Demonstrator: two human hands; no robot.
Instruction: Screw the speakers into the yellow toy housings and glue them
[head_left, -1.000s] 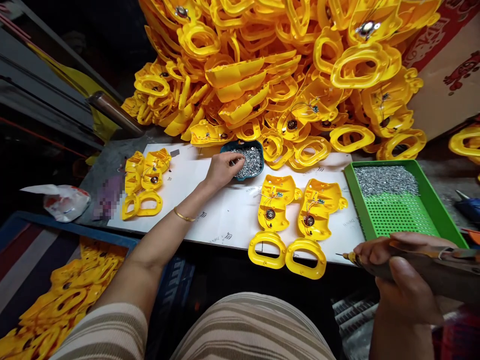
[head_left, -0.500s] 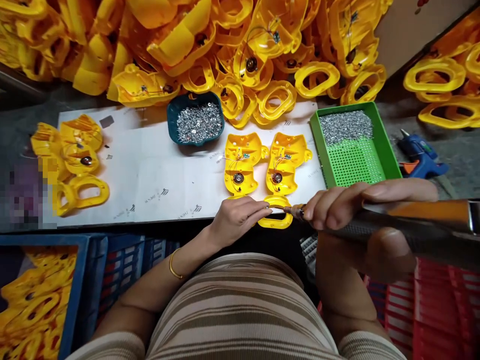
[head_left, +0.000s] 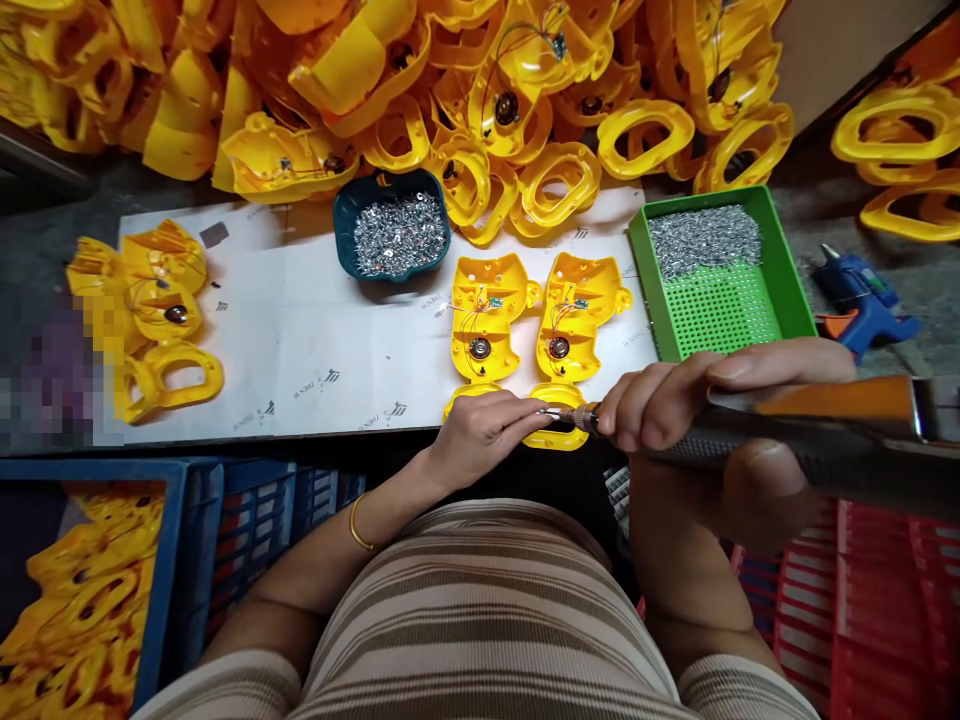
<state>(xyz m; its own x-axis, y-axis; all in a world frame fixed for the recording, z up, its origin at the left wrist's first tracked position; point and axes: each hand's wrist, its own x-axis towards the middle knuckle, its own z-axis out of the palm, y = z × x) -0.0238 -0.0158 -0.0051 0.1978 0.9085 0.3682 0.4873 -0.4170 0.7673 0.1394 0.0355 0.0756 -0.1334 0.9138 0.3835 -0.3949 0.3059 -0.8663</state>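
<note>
My right hand (head_left: 697,400) is wrapped round an electric screwdriver (head_left: 810,430) whose bit points left. My left hand (head_left: 484,430) is pinched at the bit's tip (head_left: 559,412), fingers together on something too small to make out. Both hands meet just over the near handles of two yellow plastic shells (head_left: 487,315) (head_left: 574,315) that lie open side up on the white board (head_left: 315,330), speakers and wires showing. A dark teal bowl of small screws (head_left: 394,235) stands behind them.
A green tray (head_left: 784,280) with screws lies at the right, a blue glue gun (head_left: 862,300) beyond it. A big heap of yellow shells (head_left: 450,90) fills the back. More shells (head_left: 150,310) lie at the left. A blue crate (head_left: 172,560) and a red crate (head_left: 885,640) flank my lap.
My left hand left the screw bowl and came back to the screwdriver's tip. My right hand brought the screwdriver left over the near handles. My view tilted down.
</note>
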